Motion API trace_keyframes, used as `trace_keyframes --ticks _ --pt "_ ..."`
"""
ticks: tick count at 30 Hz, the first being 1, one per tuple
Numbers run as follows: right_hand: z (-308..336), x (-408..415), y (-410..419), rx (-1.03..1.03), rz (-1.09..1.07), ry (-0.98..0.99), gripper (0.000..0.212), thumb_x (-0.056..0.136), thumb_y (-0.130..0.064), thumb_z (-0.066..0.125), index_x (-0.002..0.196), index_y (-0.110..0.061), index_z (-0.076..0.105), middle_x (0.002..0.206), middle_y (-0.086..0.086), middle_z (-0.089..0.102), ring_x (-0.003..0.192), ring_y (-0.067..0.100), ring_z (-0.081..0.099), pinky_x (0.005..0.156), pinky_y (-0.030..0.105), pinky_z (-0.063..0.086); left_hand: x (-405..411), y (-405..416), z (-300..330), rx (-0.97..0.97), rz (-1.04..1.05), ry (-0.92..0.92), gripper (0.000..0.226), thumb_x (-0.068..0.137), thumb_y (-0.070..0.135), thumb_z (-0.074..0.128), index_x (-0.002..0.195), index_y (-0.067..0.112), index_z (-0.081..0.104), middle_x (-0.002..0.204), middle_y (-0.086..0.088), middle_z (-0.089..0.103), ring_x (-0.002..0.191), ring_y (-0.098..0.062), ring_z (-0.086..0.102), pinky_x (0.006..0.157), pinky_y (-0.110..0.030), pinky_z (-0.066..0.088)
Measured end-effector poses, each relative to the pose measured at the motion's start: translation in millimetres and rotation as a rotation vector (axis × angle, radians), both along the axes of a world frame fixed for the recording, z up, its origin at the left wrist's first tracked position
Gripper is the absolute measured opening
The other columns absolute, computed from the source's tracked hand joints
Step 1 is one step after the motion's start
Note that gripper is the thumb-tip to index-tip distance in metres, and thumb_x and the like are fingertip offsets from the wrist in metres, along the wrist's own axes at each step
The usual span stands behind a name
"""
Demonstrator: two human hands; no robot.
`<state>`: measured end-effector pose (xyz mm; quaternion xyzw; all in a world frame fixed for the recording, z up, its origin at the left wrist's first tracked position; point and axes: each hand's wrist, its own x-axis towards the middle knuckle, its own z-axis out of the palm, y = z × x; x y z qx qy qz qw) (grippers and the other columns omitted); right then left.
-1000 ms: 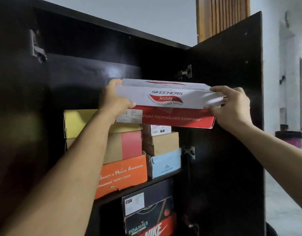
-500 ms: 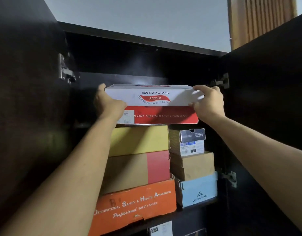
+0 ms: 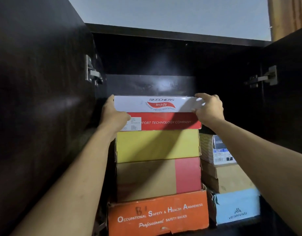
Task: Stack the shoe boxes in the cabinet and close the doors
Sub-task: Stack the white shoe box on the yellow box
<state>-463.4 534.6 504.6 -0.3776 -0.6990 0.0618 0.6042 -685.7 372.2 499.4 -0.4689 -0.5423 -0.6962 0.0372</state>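
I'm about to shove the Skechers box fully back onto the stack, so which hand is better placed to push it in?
Left. The left hand presses the front of the Skechers box, behind its near face. The right hand only pinches the lid's right corner, better suited to steadying.

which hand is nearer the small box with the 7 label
Right. The right hand grips the Skechers box directly above the small box with the 7 label; the left hand holds the far end.
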Motion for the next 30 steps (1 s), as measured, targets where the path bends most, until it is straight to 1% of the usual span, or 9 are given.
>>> trace_keyframes --ticks 2,4,8,13,18,21,25,28,30 --pt "1.6 -5.7 3.2 0.007 0.003 -0.013 0.054 0.084 -0.011 0.07 0.133 -0.028 0.055 0.128 0.011 0.045 0.112 0.031 0.052 0.082 0.027 0.037 -3.7 -0.2 -0.6 0.008 0.009 0.001 0.056 0.074 -0.019 0.06 0.105 0.027 0.049 0.107 0.004 0.064 0.101 -0.017 0.061 0.078 -0.03 0.054" --pt "2.7 -10.9 5.3 0.007 0.007 -0.027 0.055 0.084 -0.011 0.071 0.134 -0.027 0.054 0.129 0.012 0.045 0.113 0.031 0.052 0.084 0.028 0.039 -6.5 -0.8 -0.6 -0.002 -0.001 0.0 0.054 0.074 -0.018 0.06 0.107 0.024 0.051 0.11 0.002 0.065 0.102 -0.017 0.061 0.074 -0.027 0.052" --pt "3.0 -16.9 10.2 0.008 -0.005 -0.037 0.056 0.084 -0.011 0.07 0.136 -0.026 0.053 0.129 0.014 0.047 0.115 0.034 0.051 0.092 0.035 0.043 -6.1 -1.2 -2.6 -0.015 -0.018 0.007 0.054 0.074 -0.017 0.06 0.111 0.021 0.052 0.111 0.001 0.066 0.102 -0.017 0.062 0.073 -0.025 0.052" --pt "0.7 -22.1 10.0 -0.011 0.004 -0.036 0.058 0.086 -0.011 0.066 0.14 -0.027 0.049 0.132 0.014 0.049 0.12 0.033 0.049 0.097 0.039 0.042 -4.1 -1.7 -7.0 -0.022 -0.029 -0.004 0.054 0.076 -0.016 0.061 0.117 0.019 0.054 0.108 0.001 0.067 0.097 -0.015 0.063 0.061 -0.02 0.047" --pt "-2.7 -22.9 7.9 0.003 0.03 -0.042 0.061 0.085 -0.011 0.063 0.142 -0.024 0.046 0.136 0.013 0.051 0.123 0.031 0.05 0.101 0.042 0.045 -6.5 -1.7 -10.9 -0.055 -0.079 -0.042 0.061 0.076 -0.009 0.069 0.129 0.017 0.053 0.111 -0.001 0.068 0.098 -0.016 0.066 0.07 -0.022 0.051" --pt "-2.1 -19.5 6.0 0.001 0.039 -0.024 0.061 0.086 -0.008 0.062 0.143 -0.022 0.045 0.135 0.014 0.053 0.121 0.032 0.052 0.099 0.044 0.047 -6.2 -1.5 -11.2 -0.045 -0.093 -0.059 0.059 0.075 -0.008 0.071 0.127 0.017 0.055 0.11 -0.001 0.069 0.096 -0.016 0.067 0.066 -0.021 0.05" --pt "-2.3 -14.1 5.1 -0.002 0.058 -0.023 0.064 0.087 -0.004 0.058 0.146 -0.02 0.04 0.131 0.014 0.057 0.115 0.03 0.057 0.091 0.036 0.052 -4.7 -0.6 -10.5 -0.03 -0.118 -0.085 0.062 0.074 -0.007 0.073 0.127 0.02 0.055 0.108 0.001 0.07 0.094 -0.015 0.067 0.068 -0.023 0.052" --pt "-7.0 -10.4 3.4 -0.018 0.077 -0.086 0.073 0.086 -0.005 0.063 0.15 -0.017 0.03 0.136 0.012 0.052 0.12 0.029 0.053 0.086 0.032 0.05 -3.8 1.5 -11.1 -0.039 -0.126 -0.092 0.06 0.07 -0.006 0.074 0.121 0.021 0.056 0.108 0.0 0.07 0.097 -0.019 0.068 0.083 -0.034 0.056" --pt "-9.5 -4.6 0.4 -0.006 0.071 -0.099 0.076 0.083 -0.007 0.067 0.149 -0.013 0.03 0.139 0.011 0.049 0.124 0.03 0.05 0.096 0.036 0.048 2.1 3.5 -12.1 -0.015 -0.011 -0.062 0.06 0.063 0.004 0.074 0.118 0.022 0.056 0.108 0.001 0.069 0.099 -0.02 0.066 0.089 -0.042 0.055"
